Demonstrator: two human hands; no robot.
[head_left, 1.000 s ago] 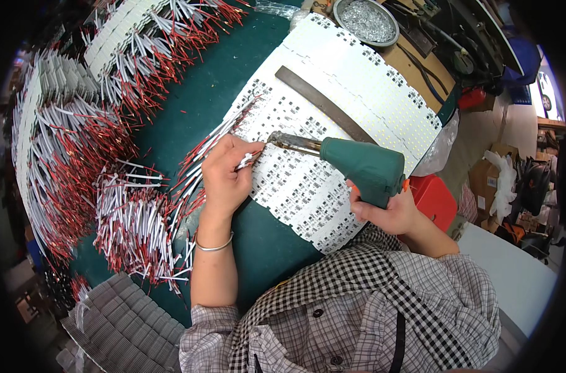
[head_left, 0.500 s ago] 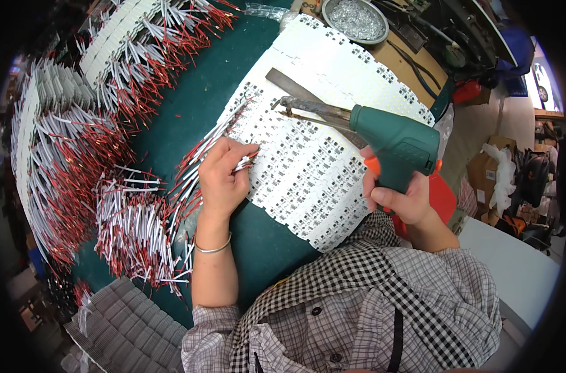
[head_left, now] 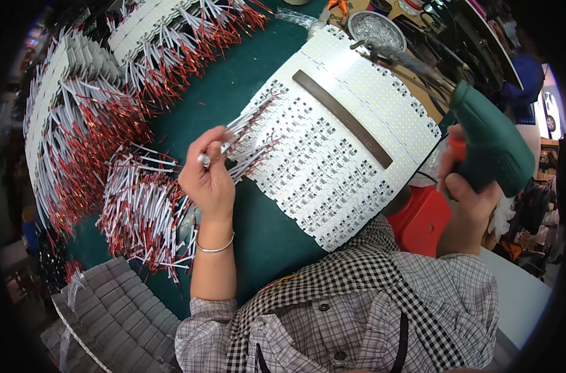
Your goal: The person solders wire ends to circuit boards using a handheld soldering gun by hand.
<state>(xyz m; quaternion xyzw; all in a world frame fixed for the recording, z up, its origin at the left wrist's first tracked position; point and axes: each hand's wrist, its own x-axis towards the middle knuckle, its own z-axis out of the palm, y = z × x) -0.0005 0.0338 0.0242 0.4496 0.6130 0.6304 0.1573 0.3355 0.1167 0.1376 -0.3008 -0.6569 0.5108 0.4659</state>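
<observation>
My right hand grips a green soldering gun, a finger at its orange trigger. The gun's metal tip end is blurred and lies over the far right edge of the board sheet and the metal dish. A white sheet of small circuit boards lies on the table, with a dark flat metal bar across it. My left hand is closed in a pinch at the sheet's left edge, holding white wires whose ends poke from the fingers. Beside it, red-tipped white wires reach onto the boards.
A loose heap of white and red wires lies left of my left hand. Stacked boards with attached wires stand farther left. A round metal dish of silvery bits sits at the back. A red stool is at the right.
My right hand has drawn the soldering gun right, away from the wired boards. My left hand has pulled back a little to the left and turned. The view has shifted slightly.
</observation>
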